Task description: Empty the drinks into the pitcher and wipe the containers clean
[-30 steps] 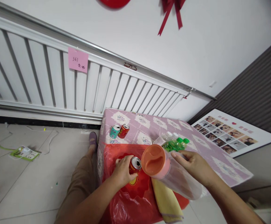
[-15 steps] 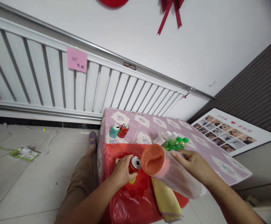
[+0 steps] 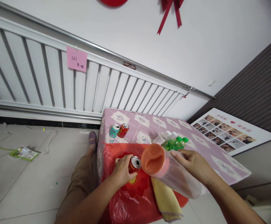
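Note:
My left hand (image 3: 122, 170) is closed around a red drink can (image 3: 135, 164) with an opened top, above the red plastic sheet (image 3: 128, 207). In my right hand (image 3: 192, 163) is a clear plastic pitcher (image 3: 182, 182) with an orange lid (image 3: 152, 159). The pitcher is tilted, its lid close beside the can's rim. Whether any liquid passes between them I cannot tell. Below the pitcher lies a folded yellow cloth (image 3: 165, 199), partly covered by it.
A teal can (image 3: 114, 132) and another red can (image 3: 123, 130) stand on the floral tablecloth (image 3: 172, 123). Several bottles with green caps (image 3: 178, 139) are behind the pitcher. A white radiator (image 3: 91, 81) runs along the wall. A power strip (image 3: 25, 153) lies on the floor.

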`<act>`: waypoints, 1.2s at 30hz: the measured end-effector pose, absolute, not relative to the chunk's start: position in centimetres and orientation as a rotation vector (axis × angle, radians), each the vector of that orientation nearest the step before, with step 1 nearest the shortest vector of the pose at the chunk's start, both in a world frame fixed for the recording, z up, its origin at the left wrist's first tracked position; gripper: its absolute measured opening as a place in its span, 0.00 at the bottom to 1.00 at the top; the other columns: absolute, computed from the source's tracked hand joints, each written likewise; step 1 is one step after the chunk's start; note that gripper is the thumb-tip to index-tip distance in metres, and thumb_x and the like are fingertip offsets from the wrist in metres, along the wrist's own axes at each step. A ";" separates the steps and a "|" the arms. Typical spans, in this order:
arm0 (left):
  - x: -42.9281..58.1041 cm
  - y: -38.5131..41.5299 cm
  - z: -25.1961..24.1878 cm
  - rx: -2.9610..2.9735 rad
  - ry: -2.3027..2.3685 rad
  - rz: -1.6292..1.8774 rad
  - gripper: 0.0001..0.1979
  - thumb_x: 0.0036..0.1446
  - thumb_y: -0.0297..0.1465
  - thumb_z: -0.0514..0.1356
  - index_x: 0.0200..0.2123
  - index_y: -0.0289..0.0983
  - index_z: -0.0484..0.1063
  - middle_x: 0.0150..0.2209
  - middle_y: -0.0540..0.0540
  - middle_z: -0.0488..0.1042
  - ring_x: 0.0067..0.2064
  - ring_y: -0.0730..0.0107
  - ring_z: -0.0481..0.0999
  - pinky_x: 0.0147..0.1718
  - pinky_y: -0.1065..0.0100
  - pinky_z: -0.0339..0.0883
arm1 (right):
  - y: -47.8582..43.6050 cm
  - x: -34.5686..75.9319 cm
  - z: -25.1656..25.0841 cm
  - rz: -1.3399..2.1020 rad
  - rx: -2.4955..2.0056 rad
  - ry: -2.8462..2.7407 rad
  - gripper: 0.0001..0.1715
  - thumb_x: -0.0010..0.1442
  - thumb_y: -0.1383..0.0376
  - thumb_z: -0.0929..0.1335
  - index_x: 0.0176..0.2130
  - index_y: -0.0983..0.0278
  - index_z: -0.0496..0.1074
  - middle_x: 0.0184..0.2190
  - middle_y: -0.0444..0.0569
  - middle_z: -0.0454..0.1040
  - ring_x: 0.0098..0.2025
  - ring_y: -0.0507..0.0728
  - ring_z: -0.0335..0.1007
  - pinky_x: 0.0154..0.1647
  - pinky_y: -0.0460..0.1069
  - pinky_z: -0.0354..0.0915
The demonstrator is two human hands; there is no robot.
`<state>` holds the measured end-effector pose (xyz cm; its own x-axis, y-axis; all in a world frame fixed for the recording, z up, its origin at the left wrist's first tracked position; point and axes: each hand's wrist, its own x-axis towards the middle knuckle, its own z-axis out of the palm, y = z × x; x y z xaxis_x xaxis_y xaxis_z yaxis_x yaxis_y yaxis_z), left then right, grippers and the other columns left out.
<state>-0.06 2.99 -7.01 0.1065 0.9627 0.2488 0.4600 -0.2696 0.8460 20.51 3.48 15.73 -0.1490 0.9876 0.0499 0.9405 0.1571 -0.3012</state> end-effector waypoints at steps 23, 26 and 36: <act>0.0 3.0 -7.1 1.813 1.388 1.096 0.38 0.41 0.29 0.69 0.56 0.42 0.60 0.55 0.41 0.71 0.57 0.50 0.69 0.55 0.48 0.56 | 3.5 20.4 15.8 0.279 -1.907 -2.198 0.29 0.56 0.43 0.60 0.19 0.62 0.64 0.17 0.41 0.59 0.22 0.52 0.56 0.22 0.47 0.53; 0.0 3.0 -7.0 1.813 1.391 1.092 0.38 0.41 0.30 0.69 0.56 0.42 0.60 0.55 0.41 0.71 0.57 0.51 0.69 0.55 0.48 0.56 | 3.5 20.4 15.8 0.291 -1.909 -2.191 0.29 0.57 0.43 0.60 0.19 0.62 0.64 0.16 0.40 0.58 0.21 0.52 0.56 0.22 0.47 0.53; -0.1 3.0 -7.0 1.817 1.394 1.083 0.38 0.42 0.30 0.69 0.57 0.42 0.60 0.56 0.40 0.71 0.57 0.50 0.69 0.56 0.47 0.55 | 3.3 20.2 16.0 0.317 -1.875 -2.173 0.29 0.57 0.44 0.62 0.20 0.62 0.68 0.15 0.41 0.62 0.20 0.52 0.58 0.20 0.47 0.53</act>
<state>-0.08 2.96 -7.00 0.1161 0.9629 0.2435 0.4738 -0.2692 0.8385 20.19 3.29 16.02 -0.1378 0.9893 0.0488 0.9340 0.1462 -0.3259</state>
